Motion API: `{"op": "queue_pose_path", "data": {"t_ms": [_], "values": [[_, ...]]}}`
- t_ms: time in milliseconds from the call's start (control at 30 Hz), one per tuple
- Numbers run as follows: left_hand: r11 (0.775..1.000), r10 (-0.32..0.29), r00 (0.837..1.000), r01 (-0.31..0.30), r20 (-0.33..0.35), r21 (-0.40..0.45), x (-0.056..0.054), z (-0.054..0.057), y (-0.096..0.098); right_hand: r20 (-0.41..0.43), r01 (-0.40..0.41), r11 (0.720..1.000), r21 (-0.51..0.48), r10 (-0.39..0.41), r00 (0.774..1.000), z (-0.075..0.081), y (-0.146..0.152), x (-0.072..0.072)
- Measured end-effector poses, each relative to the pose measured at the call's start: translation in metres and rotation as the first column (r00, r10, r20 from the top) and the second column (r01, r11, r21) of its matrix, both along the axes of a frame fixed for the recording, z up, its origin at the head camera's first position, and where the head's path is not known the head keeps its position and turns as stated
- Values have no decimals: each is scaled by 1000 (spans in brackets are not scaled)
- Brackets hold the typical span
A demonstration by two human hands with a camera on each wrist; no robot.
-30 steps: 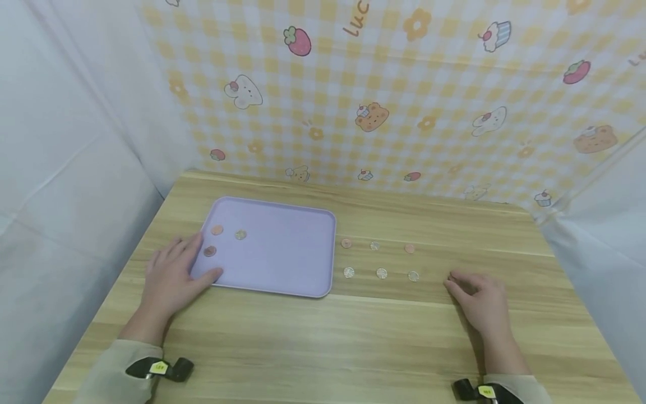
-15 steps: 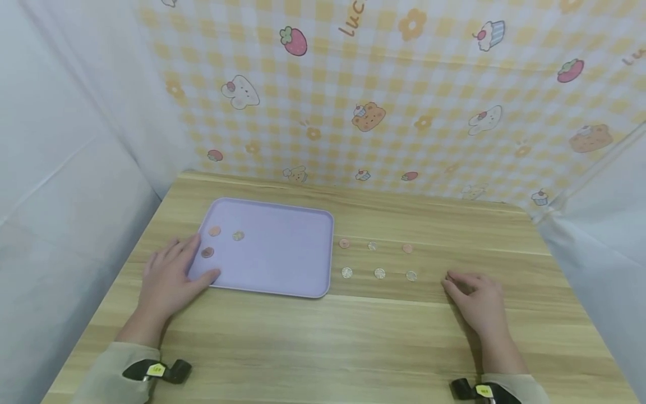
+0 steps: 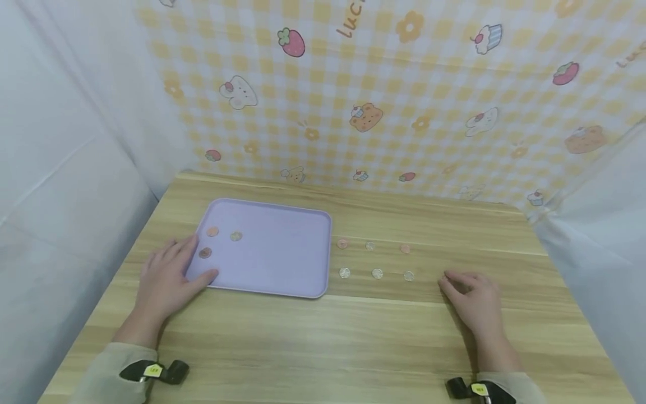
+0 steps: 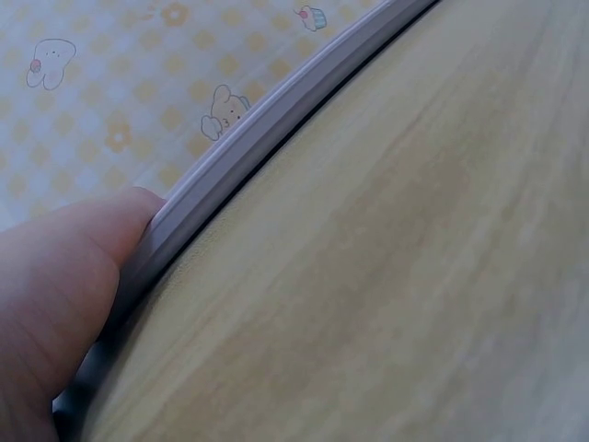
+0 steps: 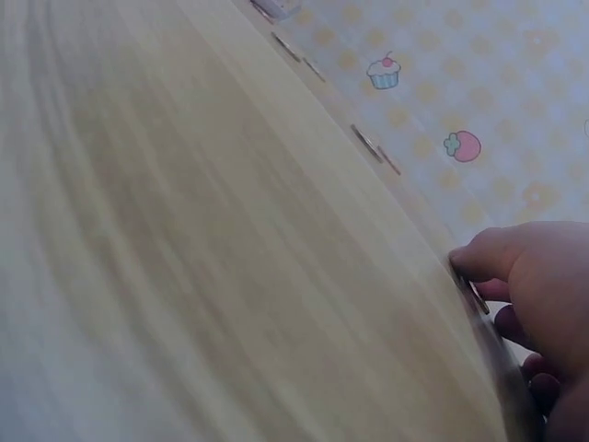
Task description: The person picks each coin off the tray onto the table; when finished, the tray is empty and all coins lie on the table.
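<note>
Coins (image 3: 377,274) laid out beside a lilac tray (image 3: 282,252), a hand at either end

Take the tray as a clock face seen from the head, with 12 toward the backdrop. Three coins lie inside it near the left rim: a dark copper one (image 3: 204,253) at 9 o'clock, a lighter copper one (image 3: 212,231) between 9 and 10, and a silvery one (image 3: 236,236) in from that, also between 9 and 10. Six more lie flat on the wooden tabletop (image 3: 323,348) in two rows of three, just beyond the rim. The far row, at 3 o'clock, runs copper, silver, copper; the near row, between 3 and 4, is all silvery.

The left hand (image 3: 164,280) rests at the tray's corner between 8 and 9 o'clock, fingers along the side, the thumb set well apart from them on the near rim. Farther out than the rows, between 3 and 4, the right hand (image 3: 474,297) has its thumb and fingers together; the right wrist view shows them pinching a thin-edged coin (image 5: 479,299) low at the tabletop.

Yellow-checked cloth (image 3: 328,101) stands at 12. Pale sleeves (image 3: 113,373) and black wrist cameras (image 3: 176,372) show at both wrists.
</note>
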State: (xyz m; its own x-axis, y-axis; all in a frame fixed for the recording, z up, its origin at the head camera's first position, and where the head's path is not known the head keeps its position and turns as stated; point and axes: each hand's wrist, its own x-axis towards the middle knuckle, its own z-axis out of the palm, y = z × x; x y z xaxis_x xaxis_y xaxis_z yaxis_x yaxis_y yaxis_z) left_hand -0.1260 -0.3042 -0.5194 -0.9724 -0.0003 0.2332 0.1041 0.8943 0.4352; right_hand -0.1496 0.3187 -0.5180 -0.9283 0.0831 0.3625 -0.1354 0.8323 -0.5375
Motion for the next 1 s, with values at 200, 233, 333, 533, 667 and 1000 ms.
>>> {"op": "queue_pose_path", "data": {"t_ms": [200, 233, 333, 533, 667, 1000], "values": [[1000, -1, 1000, 1, 6, -3, 0, -4, -2, -32, 55, 996, -70, -57, 998, -3, -5, -4], [1000, -2, 1000, 2, 7, -2, -1, -4, -2, -30, 76, 993, -87, -79, 996, -3, -5, -4], [1000, -5, 1000, 5, 10, -3, -2, -4, -2, -56, 128, 983, -128, -136, 989, -2, -10, -6], [1000, -4, 1000, 4, 1, -6, -3, -1, -3, -241, 39, 991, -129, -70, 968, -4, -34, -22], [1000, -1, 1000, 1, 8, -4, -2, -1, -5, -343, -52, 991, -126, 6, 939, -8, -58, -33], [1000, 0, 1000, 0, 21, 0, -4, -3, -5, -318, -179, 977, -119, 134, 939, -6, -112, -47]]}}
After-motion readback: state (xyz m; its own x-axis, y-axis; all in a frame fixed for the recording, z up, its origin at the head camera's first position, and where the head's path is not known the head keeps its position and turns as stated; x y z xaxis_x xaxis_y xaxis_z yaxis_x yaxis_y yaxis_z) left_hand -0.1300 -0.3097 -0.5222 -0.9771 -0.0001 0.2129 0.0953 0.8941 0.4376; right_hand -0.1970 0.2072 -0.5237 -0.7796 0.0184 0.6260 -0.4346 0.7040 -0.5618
